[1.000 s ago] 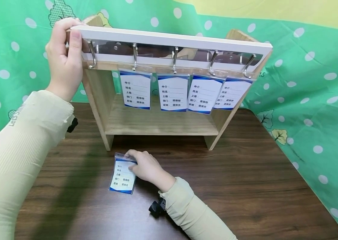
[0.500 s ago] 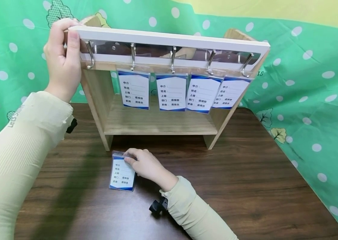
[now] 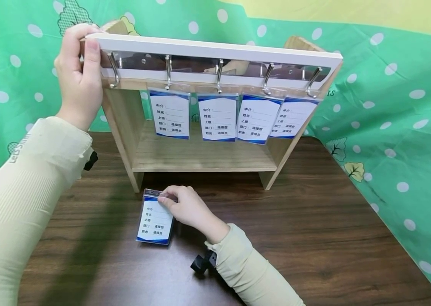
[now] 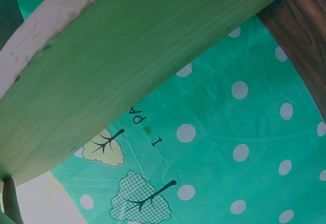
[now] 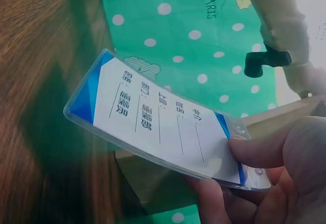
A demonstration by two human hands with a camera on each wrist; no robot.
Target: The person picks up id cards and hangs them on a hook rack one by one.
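My left hand [image 3: 81,76] grips the upper left corner of a wooden hook rack [image 3: 204,159], thumb on the front of its white top rail [image 3: 219,47]. In front of the rack, my right hand [image 3: 190,208] pinches a clear-sleeved ID badge [image 3: 155,221] by its slotted top end. The right wrist view shows that badge [image 5: 158,122] slightly bent and raised off the table, thumb [image 5: 260,150] on its printed face and fingers beneath. Similar badges [image 3: 217,117] hang from the rack's hooks to the right of the leftmost hook [image 3: 114,70], which is beside my left hand.
The rack stands on a dark wood table [image 3: 334,238]. Behind and to the right hangs a green dotted cloth [image 3: 384,106]. A pale shelf board [image 3: 204,157] spans the rack's lower part. In the left wrist view, a wooden side panel [image 4: 137,56] fills the upper area.
The right thumb has shifted up to the badge's top end, and the badge has tilted and risen slightly. My left hand keeps its grip on the rack, with only a slight view shift.
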